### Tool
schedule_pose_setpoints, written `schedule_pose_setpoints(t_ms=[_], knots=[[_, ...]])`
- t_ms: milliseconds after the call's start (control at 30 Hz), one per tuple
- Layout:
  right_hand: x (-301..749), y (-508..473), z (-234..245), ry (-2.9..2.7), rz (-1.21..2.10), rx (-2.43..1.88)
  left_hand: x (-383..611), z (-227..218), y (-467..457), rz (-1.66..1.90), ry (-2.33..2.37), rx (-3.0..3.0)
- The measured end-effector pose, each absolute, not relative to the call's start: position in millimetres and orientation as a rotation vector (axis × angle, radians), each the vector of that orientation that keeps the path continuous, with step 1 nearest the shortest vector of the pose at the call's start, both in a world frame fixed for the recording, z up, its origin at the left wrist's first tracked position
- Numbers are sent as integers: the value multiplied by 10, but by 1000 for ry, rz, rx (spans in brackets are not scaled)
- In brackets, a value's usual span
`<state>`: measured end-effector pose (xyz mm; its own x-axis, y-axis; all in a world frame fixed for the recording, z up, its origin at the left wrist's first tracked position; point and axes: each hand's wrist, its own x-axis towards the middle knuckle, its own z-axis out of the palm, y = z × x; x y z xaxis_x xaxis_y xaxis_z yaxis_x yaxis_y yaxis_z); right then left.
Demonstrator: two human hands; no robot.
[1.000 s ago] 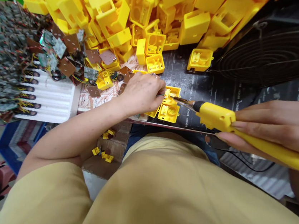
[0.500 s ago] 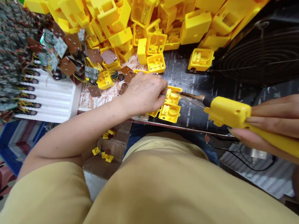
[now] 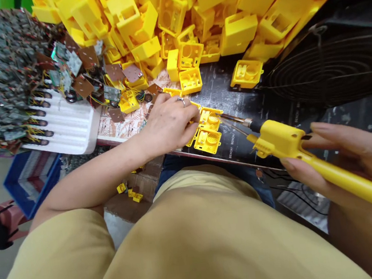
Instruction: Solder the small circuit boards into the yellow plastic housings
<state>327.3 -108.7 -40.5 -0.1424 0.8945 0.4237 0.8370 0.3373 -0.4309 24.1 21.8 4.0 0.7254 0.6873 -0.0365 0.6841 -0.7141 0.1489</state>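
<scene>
My left hand [image 3: 170, 121] rests closed over a small open yellow plastic case [image 3: 209, 130] at the near edge of the dark work mat [image 3: 235, 102]; what its fingertips pinch is hidden. My right hand [image 3: 343, 162] grips a yellow soldering iron [image 3: 294, 145] by its handle. The iron's metal tip [image 3: 234, 118] points left and sits just right of the case, close to my left fingers. A ring shows on my left hand.
A big heap of yellow plastic housings [image 3: 192, 13] fills the back. Small circuit boards with wires [image 3: 3, 70] pile at the left over a white foam tray [image 3: 66, 126]. A black wire fan guard [image 3: 329, 69] stands at the right. A blue crate [image 3: 29, 179] sits lower left.
The soldering iron's tip has drawn back to the right, away from the yellow case. My left hand has shifted slightly left and its fingers have curled over the case.
</scene>
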Motion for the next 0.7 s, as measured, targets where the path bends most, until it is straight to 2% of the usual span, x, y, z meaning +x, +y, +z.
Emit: schedule_pose_setpoints(t_ms=[167, 267, 367, 467, 600, 700], knots=[[3253, -1004, -369, -2030, 253, -1309, 156, -18, 177, 187, 1092, 2806], [3220, -983, -313, -2100, 204, -1226, 132, -2, 154, 245, 1042, 2812], [3100, -1060, -223, -2014, 146, -1356, 130, 5, 148, 167, 1040, 2828], [2971, -1156, -139, -1885, 224, -1495, 132, 0, 158, 108, 1065, 2810], [3016, -1173, -187, -1907, 197, -1515, 119, 7, 167, 143, 1059, 2768], [3170, -1122, -329, -2001, 141, -1378, 136, 4, 180, 186, 1092, 2708]])
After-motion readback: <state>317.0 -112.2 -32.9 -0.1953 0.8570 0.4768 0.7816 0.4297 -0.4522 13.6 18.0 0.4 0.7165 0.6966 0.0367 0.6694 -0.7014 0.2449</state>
